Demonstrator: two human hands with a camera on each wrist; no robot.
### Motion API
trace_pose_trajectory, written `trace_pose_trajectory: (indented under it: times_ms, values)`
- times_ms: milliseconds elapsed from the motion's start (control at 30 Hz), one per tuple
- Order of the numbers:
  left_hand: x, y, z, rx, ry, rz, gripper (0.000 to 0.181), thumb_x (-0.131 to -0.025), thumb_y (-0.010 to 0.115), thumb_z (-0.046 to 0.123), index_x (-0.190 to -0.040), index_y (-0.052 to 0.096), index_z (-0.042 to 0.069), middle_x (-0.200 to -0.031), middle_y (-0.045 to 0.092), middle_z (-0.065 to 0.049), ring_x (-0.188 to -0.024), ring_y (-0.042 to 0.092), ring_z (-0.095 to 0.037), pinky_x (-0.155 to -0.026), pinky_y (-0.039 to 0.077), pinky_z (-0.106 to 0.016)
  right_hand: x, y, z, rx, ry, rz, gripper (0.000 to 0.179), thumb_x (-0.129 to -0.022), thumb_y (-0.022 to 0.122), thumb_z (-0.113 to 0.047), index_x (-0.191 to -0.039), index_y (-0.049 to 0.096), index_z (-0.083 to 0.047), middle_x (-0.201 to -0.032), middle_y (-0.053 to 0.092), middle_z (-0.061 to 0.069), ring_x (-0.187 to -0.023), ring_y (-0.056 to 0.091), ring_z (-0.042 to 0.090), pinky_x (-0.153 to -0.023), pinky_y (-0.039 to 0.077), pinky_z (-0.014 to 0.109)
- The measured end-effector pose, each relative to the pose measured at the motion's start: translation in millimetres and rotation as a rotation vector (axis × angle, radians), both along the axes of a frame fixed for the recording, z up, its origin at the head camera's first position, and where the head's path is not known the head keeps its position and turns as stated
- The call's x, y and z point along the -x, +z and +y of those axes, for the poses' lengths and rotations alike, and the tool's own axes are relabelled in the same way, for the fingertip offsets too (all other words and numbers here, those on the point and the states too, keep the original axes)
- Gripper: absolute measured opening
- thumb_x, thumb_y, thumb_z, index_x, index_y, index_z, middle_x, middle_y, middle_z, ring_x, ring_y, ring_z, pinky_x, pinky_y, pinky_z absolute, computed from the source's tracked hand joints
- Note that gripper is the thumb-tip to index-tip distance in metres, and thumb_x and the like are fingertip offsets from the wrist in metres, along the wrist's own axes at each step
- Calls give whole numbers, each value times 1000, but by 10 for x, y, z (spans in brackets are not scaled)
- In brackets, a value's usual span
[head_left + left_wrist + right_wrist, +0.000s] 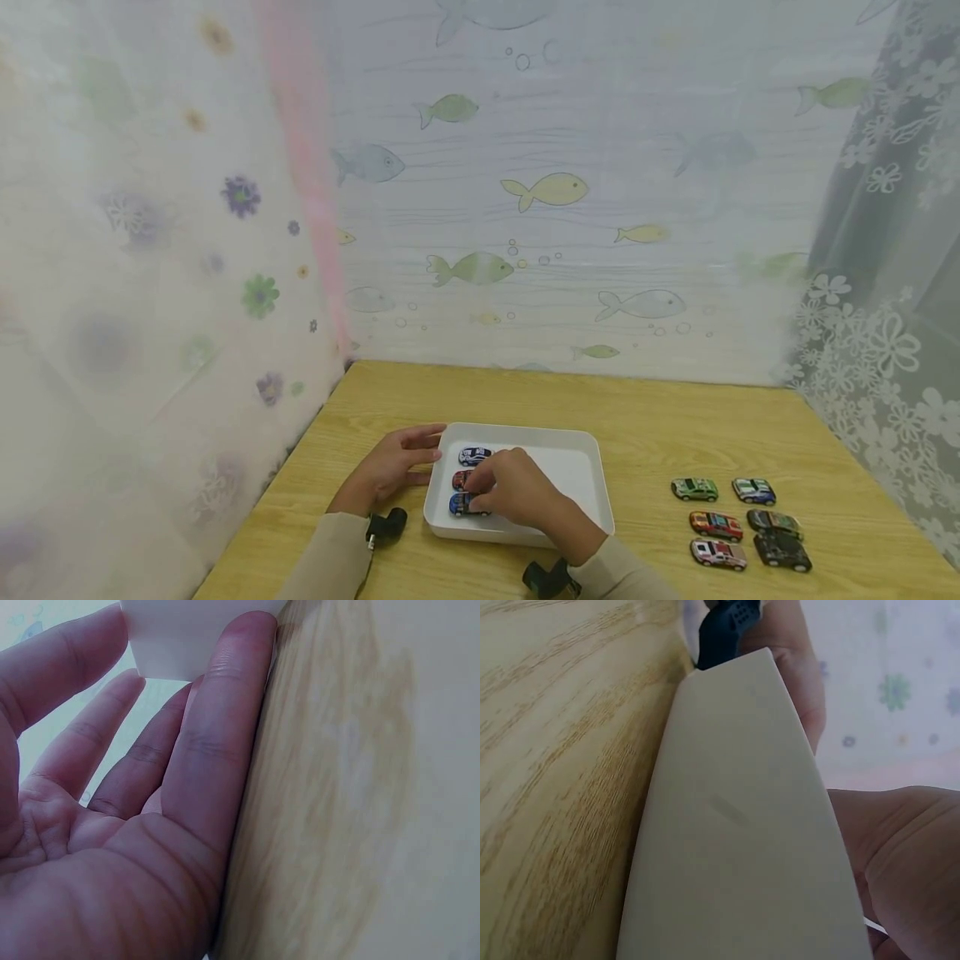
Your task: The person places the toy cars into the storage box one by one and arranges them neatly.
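Blue toy car (459,505): we expect light, stiff; grip sides.
Right hand (519,492): pinches it.
Left hand (397,463): fingers apart, touching white tray (568,471).

You are facing a fish-print curtain (555,242), which is hanging behind the far edge of a wood-grain tabletop (675,421) and displaying green, yellow and grey-blue fish among bubbles. To your left, a flower-print curtain (150,292) is showing purple, green and orange blooms; a pink band (298,150) is running down between the two. To your right, a grey-and-white floral curtain (892,343) is hanging beside the tabletop.
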State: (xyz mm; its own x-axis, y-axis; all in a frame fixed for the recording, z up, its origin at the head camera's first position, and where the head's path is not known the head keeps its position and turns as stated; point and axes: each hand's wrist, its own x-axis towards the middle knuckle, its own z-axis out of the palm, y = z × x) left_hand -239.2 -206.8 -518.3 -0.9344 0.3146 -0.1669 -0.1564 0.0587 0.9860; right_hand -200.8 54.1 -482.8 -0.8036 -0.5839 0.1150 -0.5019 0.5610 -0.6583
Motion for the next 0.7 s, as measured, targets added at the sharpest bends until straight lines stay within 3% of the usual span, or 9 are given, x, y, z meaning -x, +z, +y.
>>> trace_pose_trajectory:
  times_ms: [433, 700]
  values:
    - [10, -15, -4, -6, -2, 2, 58, -100, 68, 13, -155, 49, 13, -157, 46, -24, -128, 62, -31, -94, 61, -47, 19, -32, -12, -28, -7, 21, 11, -80, 89, -19, -90, 84, -20, -82, 77, -16, -78, 65, -5, -69, 54, 18]
    - [12, -8, 0, 1, 5, -1, 58, -100, 70, 15, -155, 50, 14, -157, 47, -23, -128, 62, -30, -93, 61, -47, 2, -36, -23, -18, -26, -9, 12, -80, 90, -19, -90, 83, -19, -83, 78, -14, -79, 66, -3, -67, 54, 18]
